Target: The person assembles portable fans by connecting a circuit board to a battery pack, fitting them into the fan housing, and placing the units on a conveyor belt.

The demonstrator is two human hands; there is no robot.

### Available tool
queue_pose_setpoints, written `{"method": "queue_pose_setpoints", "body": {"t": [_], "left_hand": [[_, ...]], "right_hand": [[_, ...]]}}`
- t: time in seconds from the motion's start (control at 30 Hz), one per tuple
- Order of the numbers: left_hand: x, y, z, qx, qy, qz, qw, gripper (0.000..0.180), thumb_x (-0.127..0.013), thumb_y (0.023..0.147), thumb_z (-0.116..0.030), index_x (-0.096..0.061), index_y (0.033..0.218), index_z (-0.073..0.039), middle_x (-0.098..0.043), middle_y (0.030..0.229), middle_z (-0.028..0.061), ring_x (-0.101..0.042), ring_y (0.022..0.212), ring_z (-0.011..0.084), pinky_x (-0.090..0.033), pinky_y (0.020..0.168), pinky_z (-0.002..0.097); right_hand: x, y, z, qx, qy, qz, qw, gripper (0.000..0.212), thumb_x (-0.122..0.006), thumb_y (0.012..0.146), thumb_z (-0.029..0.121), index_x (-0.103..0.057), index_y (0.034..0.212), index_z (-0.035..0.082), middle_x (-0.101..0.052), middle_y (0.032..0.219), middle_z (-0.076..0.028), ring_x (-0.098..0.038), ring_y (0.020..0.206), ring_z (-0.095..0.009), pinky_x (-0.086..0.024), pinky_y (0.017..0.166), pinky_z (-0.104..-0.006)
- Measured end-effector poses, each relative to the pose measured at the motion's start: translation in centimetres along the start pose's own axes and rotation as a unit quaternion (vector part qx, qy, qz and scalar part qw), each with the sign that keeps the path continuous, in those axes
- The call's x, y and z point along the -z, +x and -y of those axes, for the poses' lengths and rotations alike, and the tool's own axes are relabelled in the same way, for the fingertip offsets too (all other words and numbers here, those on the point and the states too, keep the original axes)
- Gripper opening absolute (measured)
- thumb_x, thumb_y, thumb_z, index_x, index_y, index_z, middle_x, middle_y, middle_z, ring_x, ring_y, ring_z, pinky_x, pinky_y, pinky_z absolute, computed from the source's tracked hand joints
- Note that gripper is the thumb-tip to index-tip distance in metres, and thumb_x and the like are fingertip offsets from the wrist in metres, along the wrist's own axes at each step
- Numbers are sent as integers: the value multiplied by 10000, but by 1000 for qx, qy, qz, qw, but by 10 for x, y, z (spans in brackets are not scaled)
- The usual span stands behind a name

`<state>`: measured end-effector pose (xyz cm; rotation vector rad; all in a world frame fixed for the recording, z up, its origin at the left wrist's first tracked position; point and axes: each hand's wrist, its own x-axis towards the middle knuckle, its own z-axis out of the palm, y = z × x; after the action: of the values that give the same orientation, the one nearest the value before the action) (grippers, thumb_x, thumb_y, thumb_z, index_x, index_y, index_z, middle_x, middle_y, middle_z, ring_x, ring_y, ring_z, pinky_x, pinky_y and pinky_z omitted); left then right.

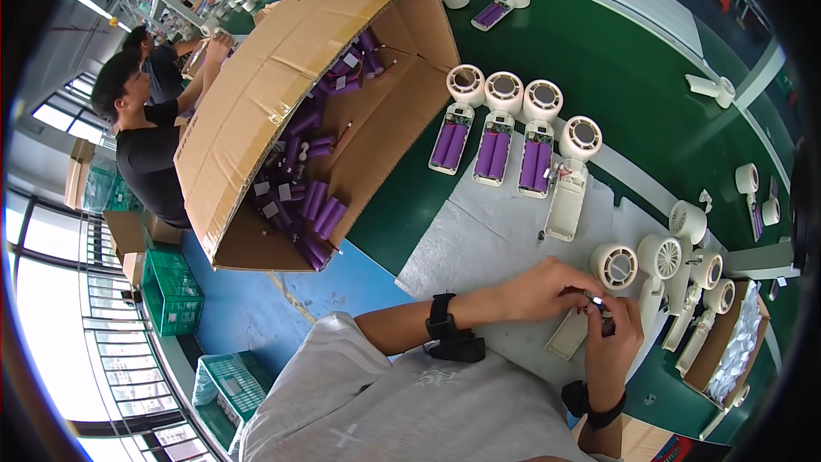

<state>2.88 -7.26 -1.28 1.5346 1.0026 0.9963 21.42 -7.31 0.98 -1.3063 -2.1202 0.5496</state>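
Cardboard box holds purple cells — both hands pinch a white fan shell.

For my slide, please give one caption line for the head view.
Both hands work on a white fan housing beside a cardboard box of purple battery packs.

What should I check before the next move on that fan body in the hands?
1. Both hands on the part: ok. Left hand and right hand meet over the white fan body.
2. Purple cells seated in that body: cannot tell, the hands cover it.
3. Small piece at the fingertips: cannot tell, too small.
4. Cell supply: ok, purple battery packs lie in the tilted cardboard box.
5. Finished row: three filled bodies lie side by side on the grey mat, and a fourth body beside them shows no cells.
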Motion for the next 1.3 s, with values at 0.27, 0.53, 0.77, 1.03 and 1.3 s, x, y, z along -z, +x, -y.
{"method": "queue_pose_setpoints", "body": {"t": [0.27, 0.53, 0.77, 1.03, 1.3], "left_hand": [[2, 1, -4, -59, 81, 40, 994, 262, -634, 837, 21, -690, 1071, -81, -658, 1012, 125, -661, 899, 317, -535, 753, 381], [2, -3, -8, -11, 65, 38, 997, 276, -659, 803, 24, -696, 1056, -79, -647, 1074, 95, -655, 941, 273, -534, 774, 339], [-9, 3, -3, 45, 32, 45, 997, 308, -668, 776, 58, -697, 1052, -75, -652, 1050, 69, -655, 933, 183, -526, 770, 275], [-9, 3, -4, 61, 14, 1, 998, 298, -677, 757, 74, -709, 1023, -56, -657, 1022, 61, -610, 797, 125, -480, 676, 232], [-8, 0, 1, 73, 34, -4, 997, 305, -703, 745, 66, -718, 1026, -52, -663, 1029, 49, -600, 775, 99, -462, 654, 215]], "right_hand": [[29, 1, -4, -70, 103, 132, 983, 382, -692, 788, -6, -540, 1137, 18, -580, 877, -109, -607, 732, -192, -487, 612, -302], [56, -16, -15, -293, 198, 151, 923, 286, -686, 784, -34, -597, 1053, 3, -636, 919, -122, -654, 783, -215, -515, 624, -298], [54, -31, -17, -37, -53, 56, 996, 135, -686, 758, -41, -646, 886, -32, -659, 981, -144, -659, 809, -264, -534, 660, -315], [56, -29, -19, 105, -159, 119, 974, 72, -637, 688, 13, -617, 755, -3, -640, 990, -152, -624, 785, -247, -535, 667, -338], [44, -33, -20, 118, -216, 170, 954, 138, -645, 676, 63, -621, 788, -13, -636, 959, -144, -614, 751, -226, -534, 654, -330]]}}
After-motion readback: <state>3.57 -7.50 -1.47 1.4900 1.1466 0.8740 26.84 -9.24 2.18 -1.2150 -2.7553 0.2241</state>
